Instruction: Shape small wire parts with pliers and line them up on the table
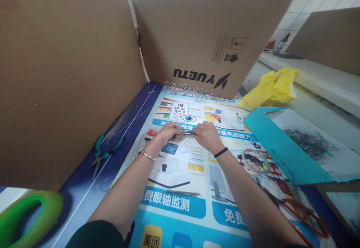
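Note:
My right hand (207, 135) is closed around a slim metal tool (188, 133) with two narrow prongs, perhaps tweezers or fine pliers, pointing left. Opposite it, my left hand (171, 131) is closed in a pinch at the tool's tip, with thin wire (169, 140) showing below its fingers. Both hands are just above a printed poster sheet (174, 169), and faint thin wires lie under them. A bundle of dark straight wires (182, 193) lies on the sheet nearer to me.
Teal-handled pliers (101, 152) and loose wires (119, 122) lie at left, near green tape (53, 206). Cardboard panels (180, 34) stand left and behind. Clear-looking small pieces (191, 89) line the back. Right are red-handled scissors (306, 212), a clear ring (255, 161), a teal box (284, 150) and a yellow bag (271, 88).

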Motion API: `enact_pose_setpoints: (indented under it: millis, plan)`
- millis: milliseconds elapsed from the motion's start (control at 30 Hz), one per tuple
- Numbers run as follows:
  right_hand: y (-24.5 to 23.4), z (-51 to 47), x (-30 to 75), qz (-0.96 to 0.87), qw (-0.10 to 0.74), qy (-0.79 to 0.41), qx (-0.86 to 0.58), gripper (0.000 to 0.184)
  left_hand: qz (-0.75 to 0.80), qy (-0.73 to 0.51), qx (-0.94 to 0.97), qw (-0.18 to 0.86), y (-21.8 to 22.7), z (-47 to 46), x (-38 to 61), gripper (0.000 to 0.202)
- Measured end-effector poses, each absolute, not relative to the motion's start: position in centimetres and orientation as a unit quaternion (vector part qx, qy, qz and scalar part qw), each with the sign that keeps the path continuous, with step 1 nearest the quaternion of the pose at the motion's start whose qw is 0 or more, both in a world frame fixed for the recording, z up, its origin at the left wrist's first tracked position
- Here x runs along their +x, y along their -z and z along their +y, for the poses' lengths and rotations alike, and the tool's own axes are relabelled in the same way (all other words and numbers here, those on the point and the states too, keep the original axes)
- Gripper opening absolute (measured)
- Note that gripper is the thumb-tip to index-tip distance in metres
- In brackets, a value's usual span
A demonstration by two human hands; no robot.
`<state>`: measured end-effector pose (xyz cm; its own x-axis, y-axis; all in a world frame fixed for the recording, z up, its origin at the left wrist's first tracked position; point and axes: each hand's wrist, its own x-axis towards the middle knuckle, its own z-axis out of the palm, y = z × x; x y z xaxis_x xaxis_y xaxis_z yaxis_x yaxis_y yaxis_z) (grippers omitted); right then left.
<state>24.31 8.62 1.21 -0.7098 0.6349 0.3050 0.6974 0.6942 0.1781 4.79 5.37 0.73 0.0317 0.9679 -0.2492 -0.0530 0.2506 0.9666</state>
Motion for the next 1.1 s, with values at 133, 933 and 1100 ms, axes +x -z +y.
enact_pose_setpoints:
  millis: [133, 933, 1100]
  plan:
    - [-1.18, 8.47, 24.12, -0.906, 0.112, 0.127, -0.387, 0.019, 0.54, -0.449, 0.414, 0.58, -0.56, 5.42, 4.79, 0.015]
    - [-0.93, 9.17, 24.32, -0.892, 0.12, -0.048, -0.434, 0.019, 0.469, -0.458, 0.424, 0.625, 0.16, 5.57, 4.57, 0.022]
    - [-0.67, 9.36, 24.47, -0.906, 0.123, 0.002, -0.405, 0.021, 0.485, -0.465, 0.419, 0.611, -0.05, 5.51, 4.68, 0.021]
